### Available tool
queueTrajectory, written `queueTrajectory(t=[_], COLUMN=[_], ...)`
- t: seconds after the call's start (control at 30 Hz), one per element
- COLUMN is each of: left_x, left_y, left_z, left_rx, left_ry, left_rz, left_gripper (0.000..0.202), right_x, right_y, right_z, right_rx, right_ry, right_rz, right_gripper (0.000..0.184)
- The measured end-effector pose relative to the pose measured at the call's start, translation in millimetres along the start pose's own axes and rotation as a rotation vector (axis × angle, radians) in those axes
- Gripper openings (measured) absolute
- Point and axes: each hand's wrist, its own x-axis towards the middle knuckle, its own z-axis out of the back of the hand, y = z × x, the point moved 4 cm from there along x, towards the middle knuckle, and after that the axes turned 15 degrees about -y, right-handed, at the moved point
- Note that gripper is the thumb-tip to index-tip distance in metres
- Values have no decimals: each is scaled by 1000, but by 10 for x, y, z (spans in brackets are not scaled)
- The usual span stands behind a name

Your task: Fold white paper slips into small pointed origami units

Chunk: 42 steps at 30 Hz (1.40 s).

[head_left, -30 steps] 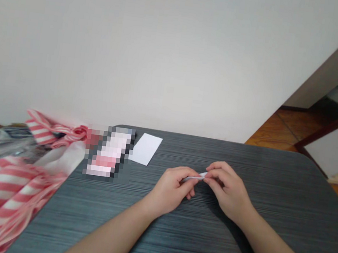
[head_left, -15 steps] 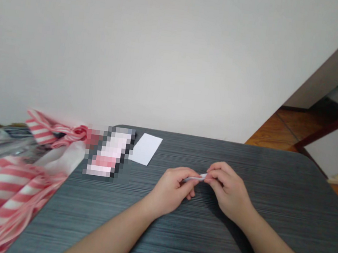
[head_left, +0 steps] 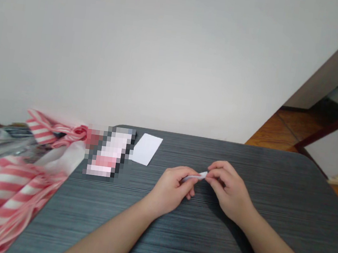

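Left hand (head_left: 170, 191) and right hand (head_left: 231, 192) are pinching a thin white strip (head_left: 202, 175). Beyond the left hand, a white card (head_left: 147, 150) is lying.

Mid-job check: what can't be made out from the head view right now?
Thin white piece, head view: full shape hidden by the left hand and right hand; material unclear.
Dark-edged rectangular object, head view: details hidden by pixelation.
Red-and-white striped cloth, head view: cut off by the left edge.

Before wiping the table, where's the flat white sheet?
Head view, left of centre: the white sheet lies on the table beyond the left hand, beside the pixelated object.
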Motion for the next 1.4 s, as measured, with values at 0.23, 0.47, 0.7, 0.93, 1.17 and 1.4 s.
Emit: queueTrajectory(t=[0.23, 0.47, 0.7, 0.93, 1.17, 1.4], left_x=[-2, -9, -6, -9, -16, -2], left_y=[-11, 4, 19, -2, 23, -18], left_z=[-5, -9, -16, -19, -41, -37], left_rx=[4, 0, 4, -7, -145, -49], left_ry=[3, 12, 7, 11, -25, 36], left_rz=[-2, 10, 9, 15, 99, 140], left_gripper=[24, 24, 25, 24, 26, 24], right_x=[12, 8, -26, -5, 6, 2], right_y=[17, 15, -2, 26, 34, 46], right_z=[-4, -6, -13, -13, -10, -12], right_rx=[12, 22, 38, 42, 46, 44], right_ry=[20, 8, 36, 42, 45, 49], right_rz=[-1, -2, -32, -5, -6, -8], right_gripper=[15, 15, 10, 14, 15, 16])
